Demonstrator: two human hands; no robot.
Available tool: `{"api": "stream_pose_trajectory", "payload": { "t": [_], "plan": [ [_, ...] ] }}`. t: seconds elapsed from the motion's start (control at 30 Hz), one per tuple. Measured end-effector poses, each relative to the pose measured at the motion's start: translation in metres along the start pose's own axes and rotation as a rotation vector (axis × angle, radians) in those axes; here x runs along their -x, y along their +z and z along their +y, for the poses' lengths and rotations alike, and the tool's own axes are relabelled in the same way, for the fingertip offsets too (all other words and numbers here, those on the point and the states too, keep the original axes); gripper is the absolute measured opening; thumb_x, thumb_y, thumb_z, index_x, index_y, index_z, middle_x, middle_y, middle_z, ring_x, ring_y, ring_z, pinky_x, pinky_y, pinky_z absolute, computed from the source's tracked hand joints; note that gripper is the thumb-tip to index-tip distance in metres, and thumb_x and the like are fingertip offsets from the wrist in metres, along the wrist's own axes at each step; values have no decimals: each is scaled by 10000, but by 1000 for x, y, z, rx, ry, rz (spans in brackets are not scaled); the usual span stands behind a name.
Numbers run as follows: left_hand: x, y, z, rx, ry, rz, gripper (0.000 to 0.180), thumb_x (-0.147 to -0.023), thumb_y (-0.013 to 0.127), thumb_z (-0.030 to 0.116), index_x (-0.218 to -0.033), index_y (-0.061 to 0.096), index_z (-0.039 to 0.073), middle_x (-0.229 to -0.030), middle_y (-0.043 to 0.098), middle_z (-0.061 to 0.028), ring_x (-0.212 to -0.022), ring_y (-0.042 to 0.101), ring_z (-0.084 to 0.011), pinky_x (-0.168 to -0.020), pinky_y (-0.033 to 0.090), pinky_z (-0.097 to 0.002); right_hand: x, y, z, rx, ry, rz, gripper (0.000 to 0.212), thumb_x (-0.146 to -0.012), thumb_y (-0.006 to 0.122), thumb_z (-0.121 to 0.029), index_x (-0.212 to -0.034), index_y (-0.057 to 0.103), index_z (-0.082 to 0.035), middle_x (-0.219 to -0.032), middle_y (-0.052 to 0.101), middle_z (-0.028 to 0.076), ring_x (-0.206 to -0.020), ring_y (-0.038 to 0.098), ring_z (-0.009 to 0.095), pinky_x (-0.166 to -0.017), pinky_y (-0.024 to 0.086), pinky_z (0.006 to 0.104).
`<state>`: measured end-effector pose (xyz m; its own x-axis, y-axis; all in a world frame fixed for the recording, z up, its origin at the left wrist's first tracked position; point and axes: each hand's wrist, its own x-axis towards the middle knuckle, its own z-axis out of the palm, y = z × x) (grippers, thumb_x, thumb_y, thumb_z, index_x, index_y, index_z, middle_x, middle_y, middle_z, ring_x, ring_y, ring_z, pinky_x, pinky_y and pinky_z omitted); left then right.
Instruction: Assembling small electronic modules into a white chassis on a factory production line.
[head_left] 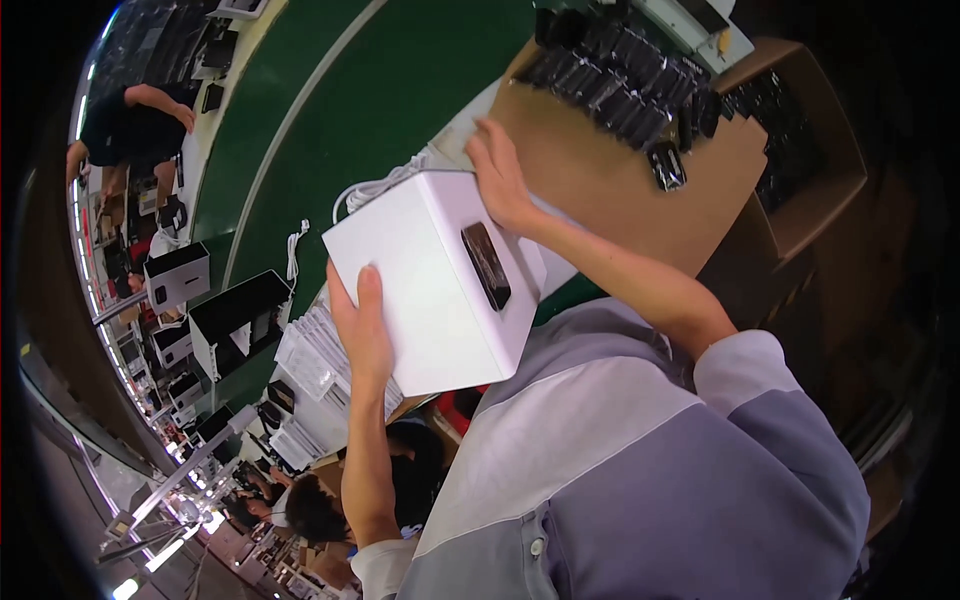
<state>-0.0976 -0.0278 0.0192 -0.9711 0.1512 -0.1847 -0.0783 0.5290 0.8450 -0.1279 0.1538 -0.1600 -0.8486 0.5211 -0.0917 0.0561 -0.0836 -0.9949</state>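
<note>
A white box is tilted in front of my body, with a dark rounded rectangle on the side facing right. My left hand grips its left edge, the thumb lying on the broad white face and part of the fingers hidden behind. At the far right edge is my right hand, its fingers stretched out past the box and its palm side near or against it; the exact contact is hard to make out. A white coiled cable lies just beyond the box.
Several black wrapped packets are heaped on a cardboard sheet. An open carton stands to the right. Stacked white booklets and an open black-lined box lie left, on or beside the green belt. Co-workers are beyond.
</note>
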Motion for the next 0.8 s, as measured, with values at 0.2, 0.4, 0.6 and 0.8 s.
{"api": "stream_pose_trajectory", "payload": {
  "t": [0.2,0.4,0.6,0.8],
  "plan": [
    [38,-37,-10,112,-222,-109,386,-950,655,129,-1279,542,-38,-1157,658,-102,-1000,603,-137,-937,465,-298,70,-66,96,451,-84,-49,511,-938,610,-191,-1373,457,31,-1339,493,234,-1280,429,389,-1105,328,453],
    [-11,-42,19,321,-344,-314,236,-915,719,125,-1095,641,-6,-940,707,-43,-744,580,-60,-674,446,-225,49,-107,86,669,-215,-157,503,-845,646,-69,-1314,485,19,-1365,472,208,-1320,386,418,-1100,323,492],
    [-96,-30,85,157,-296,-416,153,-912,731,158,-962,657,34,-763,673,20,-570,492,-1,-478,285,-190,3,-108,94,960,-307,-178,559,-847,654,-140,-1367,479,-28,-1457,402,203,-1374,328,434,-1121,291,540],
    [-251,-49,114,-71,-160,-428,156,-915,719,182,-949,669,39,-741,659,7,-561,546,-41,-484,380,-204,-5,-107,82,1085,-366,-242,530,-865,667,-261,-1354,529,-110,-1453,407,194,-1385,325,420,-1144,285,563]
  ]
}}
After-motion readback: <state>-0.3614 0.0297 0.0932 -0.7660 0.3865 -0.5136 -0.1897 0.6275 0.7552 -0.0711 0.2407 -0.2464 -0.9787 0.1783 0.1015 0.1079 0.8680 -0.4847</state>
